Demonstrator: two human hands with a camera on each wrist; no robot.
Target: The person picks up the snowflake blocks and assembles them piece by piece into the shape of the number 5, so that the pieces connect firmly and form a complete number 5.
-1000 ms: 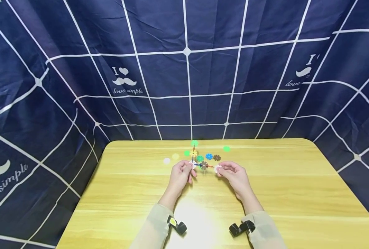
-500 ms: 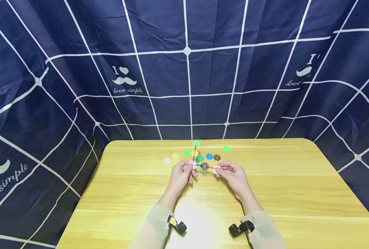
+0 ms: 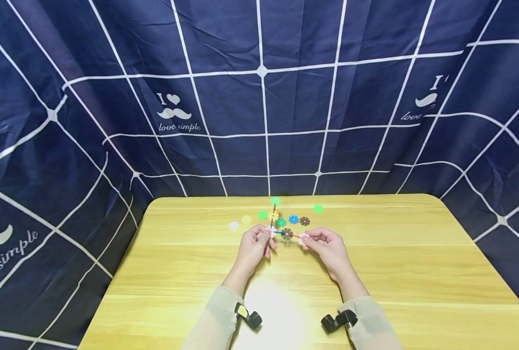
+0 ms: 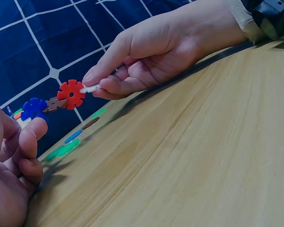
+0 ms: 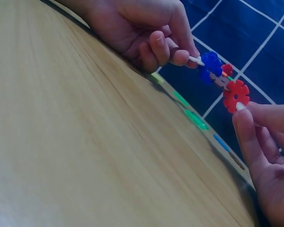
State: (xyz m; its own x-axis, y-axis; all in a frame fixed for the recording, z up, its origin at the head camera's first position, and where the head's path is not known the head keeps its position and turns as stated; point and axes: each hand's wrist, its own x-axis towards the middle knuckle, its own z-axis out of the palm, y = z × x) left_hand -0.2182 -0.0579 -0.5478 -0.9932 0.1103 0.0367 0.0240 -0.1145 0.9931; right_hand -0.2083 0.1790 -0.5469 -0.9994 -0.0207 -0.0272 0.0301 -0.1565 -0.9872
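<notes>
Both hands hold one chain of notched plastic snowflake discs above the table. My left hand point(image 3: 252, 247) pinches a white disc point(image 3: 271, 232) at the chain's corner. My right hand point(image 3: 331, 249) pinches another white disc point(image 3: 303, 238) at its right end, where it meets the edge of a red disc point(image 4: 71, 94). Between the hands run a blue disc point(image 4: 34, 109), a brown disc point(image 3: 287, 234) and that red one. From the left hand's disc a second branch reaches away, with a yellow disc point(image 3: 273, 216) and a green disc point(image 3: 275, 201) at its far end. Fingertips partly cover both white discs.
Loose discs lie on the wooden table point(image 3: 176, 272) beyond the hands: white point(image 3: 234, 225), pale yellow point(image 3: 246, 219), blue point(image 3: 294, 219), brown point(image 3: 304, 221) and several green, one point(image 3: 318, 208) farther back. A dark blue curtain point(image 3: 224, 107) with white lines surrounds the table.
My right hand and its white disc have shifted slightly left, toward the left hand. The far branch of the chain has swung a little to the right. Both grips stay the same.
</notes>
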